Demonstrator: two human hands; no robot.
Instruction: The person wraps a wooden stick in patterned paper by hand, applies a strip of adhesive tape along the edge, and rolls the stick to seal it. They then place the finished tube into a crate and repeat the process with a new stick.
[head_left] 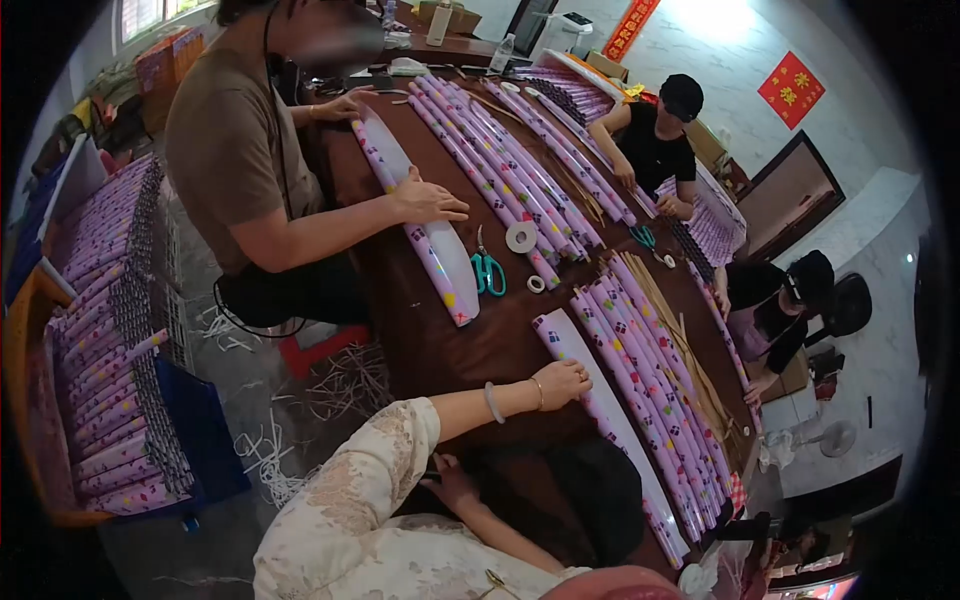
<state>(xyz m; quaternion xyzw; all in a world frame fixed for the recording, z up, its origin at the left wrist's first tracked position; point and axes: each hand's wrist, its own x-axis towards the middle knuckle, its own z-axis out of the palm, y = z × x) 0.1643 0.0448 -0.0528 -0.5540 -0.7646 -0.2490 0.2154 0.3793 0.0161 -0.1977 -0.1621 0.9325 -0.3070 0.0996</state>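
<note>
My left hand point(562, 382), with bracelets at the wrist, rests with fingers curled on the edge of a partly rolled purple patterned wrapping paper roll point(610, 425). The roll's white inner side shows. My right hand point(455, 487) is low near the table's edge, its fingers drawn together. What it holds, if anything, is too dark to make out. Right of my roll lies a row of finished rolls point(655, 400). Teal-handled scissors point(488, 274) and rolls of tape point(521, 237) lie ahead on the table.
Across the brown table point(470, 350), a person in a brown shirt point(225, 160) smooths another roll point(440, 270). Two people in black caps work along the far right side. Crates of rolls point(110, 350) stand at left. Paper strips point(345, 385) litter the floor.
</note>
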